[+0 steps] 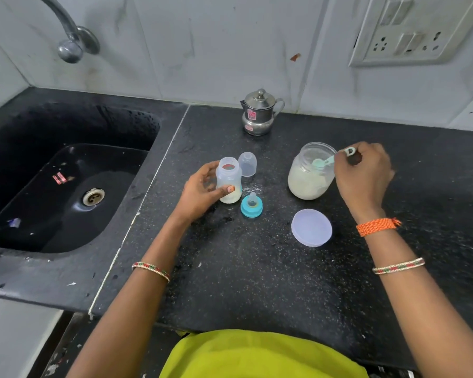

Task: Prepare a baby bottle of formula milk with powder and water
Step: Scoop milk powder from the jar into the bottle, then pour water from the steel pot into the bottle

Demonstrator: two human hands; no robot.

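A clear baby bottle [228, 179] stands upright and uncapped on the black counter, with pale liquid in its lower part. My left hand [202, 190] is wrapped around its left side. To the right stands an open clear powder jar [309, 174], about half full of off-white powder. My right hand [363, 177] pinches the handle of a teal scoop [324, 161], whose bowl sits inside the jar's mouth. The teal ring with the nipple [251, 207] lies just in front of the bottle. The bottle's clear dome cap [247, 164] stands behind it.
The jar's pale lilac lid [311, 227] lies flat in front of the jar. A small lidded steel pot [258, 113] stands at the back near the tiled wall. A black sink [66, 186] with a tap [71, 42] fills the left. A socket panel [410, 31] is on the wall.
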